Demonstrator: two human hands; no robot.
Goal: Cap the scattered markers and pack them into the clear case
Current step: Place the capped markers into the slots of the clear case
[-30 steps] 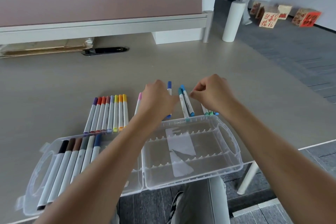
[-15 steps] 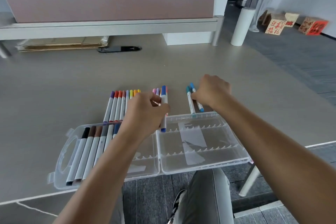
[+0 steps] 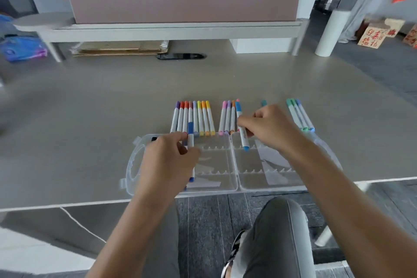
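The clear case lies open at the table's near edge. My left hand is over its left half and grips a dark-blue-capped marker, hiding the markers packed there. My right hand holds a light-blue-capped marker above the right half, its lower end over the case. Behind the case lie a row of several capped markers, a smaller group of pink, purple and orange ones, a teal marker mostly hidden by my right hand, and three green and blue markers at the right.
A black slot and flat cardboard sit at the back of the table under a partition. A white post and boxes stand on the floor to the right. My knee is below the table edge.
My left hand brought the dark-blue marker down over the case's left half. My right hand lifted the light-blue marker off the table toward the case. The camera view shifted left.
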